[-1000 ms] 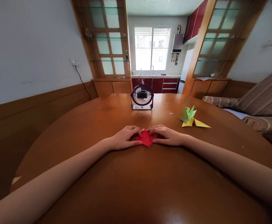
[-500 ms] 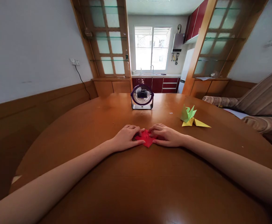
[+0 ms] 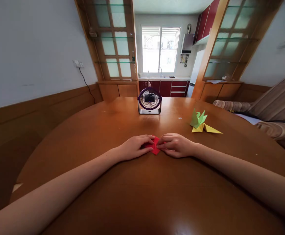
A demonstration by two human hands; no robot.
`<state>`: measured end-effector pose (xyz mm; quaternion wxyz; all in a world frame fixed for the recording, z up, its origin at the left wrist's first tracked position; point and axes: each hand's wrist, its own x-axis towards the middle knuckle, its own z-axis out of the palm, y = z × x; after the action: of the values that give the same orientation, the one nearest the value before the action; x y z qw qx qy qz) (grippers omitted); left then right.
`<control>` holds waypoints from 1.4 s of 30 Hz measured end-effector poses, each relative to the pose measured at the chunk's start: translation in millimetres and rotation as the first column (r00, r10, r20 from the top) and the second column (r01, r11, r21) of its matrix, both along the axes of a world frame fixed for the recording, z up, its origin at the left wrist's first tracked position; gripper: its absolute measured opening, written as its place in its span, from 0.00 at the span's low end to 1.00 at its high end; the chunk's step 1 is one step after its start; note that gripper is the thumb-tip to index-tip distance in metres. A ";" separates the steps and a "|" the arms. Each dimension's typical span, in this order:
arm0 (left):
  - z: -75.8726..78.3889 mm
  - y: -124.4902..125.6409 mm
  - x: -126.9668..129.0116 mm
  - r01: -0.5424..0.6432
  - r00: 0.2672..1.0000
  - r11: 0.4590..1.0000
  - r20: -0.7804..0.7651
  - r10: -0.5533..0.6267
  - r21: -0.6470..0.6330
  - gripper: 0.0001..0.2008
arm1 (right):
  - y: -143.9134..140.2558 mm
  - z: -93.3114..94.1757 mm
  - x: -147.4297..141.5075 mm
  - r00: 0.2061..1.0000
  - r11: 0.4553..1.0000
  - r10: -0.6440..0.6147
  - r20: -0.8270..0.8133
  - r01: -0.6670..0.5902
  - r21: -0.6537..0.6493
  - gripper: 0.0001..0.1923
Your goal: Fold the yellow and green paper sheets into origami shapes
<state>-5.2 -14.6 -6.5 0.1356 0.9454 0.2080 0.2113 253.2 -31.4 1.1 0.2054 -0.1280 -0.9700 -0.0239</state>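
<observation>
One small folded red paper (image 3: 154,147)

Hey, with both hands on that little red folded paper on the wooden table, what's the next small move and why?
Probably press the fingertips along the fold to crease it flat. The left hand and right hand meet over the small red folded paper, covering most of it as it lies low on the brown wooden table, so a fold looks under way. Which flap is being folded cannot be made out.

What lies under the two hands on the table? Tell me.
A folded red paper piece lies on the brown wooden table, pressed by the left hand and right hand. Only its middle shows; the hands cover its sides.
</observation>
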 end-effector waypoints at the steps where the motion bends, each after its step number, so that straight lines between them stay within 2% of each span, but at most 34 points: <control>1: 0.1 -0.5 0.0 -0.007 1.000 1.000 -0.012 0.007 -0.007 0.17 | 0.0 -0.3 -0.1 1.000 1.000 -0.001 -0.009 0.001 0.000 0.16; 7: 0.2 1.5 -0.1 0.031 0.995 0.996 -0.099 -0.023 0.083 0.17 | -4.1 -1.5 -2.7 0.996 0.999 0.012 -0.084 -0.015 -0.029 0.15; 13: 1.5 1.3 0.5 0.039 0.992 0.996 -0.123 -0.029 0.083 0.18 | -14.0 -0.3 -9.3 0.991 0.990 0.080 -0.110 -0.091 -0.106 0.15; 22: 3.0 8.0 -2.1 0.050 0.984 0.995 -0.164 -0.064 -0.090 0.21 | -17.8 3.5 -12.0 0.995 0.965 0.093 -0.047 -0.101 -0.241 0.14; 30: 1.6 7.0 6.7 -0.074 0.969 0.996 -0.240 0.059 -0.051 0.23 | -19.3 5.7 -13.6 0.996 0.970 0.087 -0.028 -0.091 -0.225 0.14; 37: 2.1 1.1 19.0 -0.250 0.947 0.967 -0.196 0.256 0.055 0.24 | -18.7 5.3 -14.4 0.995 0.965 0.096 -0.015 -0.097 -0.245 0.14; 42: 0.9 2.1 21.1 -0.260 0.949 0.962 -0.158 0.271 0.090 0.23 | -19.7 5.3 -15.0 0.995 0.968 0.096 0.010 -0.091 -0.234 0.13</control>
<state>15.9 -12.5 -5.5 0.0556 0.9273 0.3367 0.1535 238.2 -51.1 6.4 0.1797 -0.1050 -0.9731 0.0987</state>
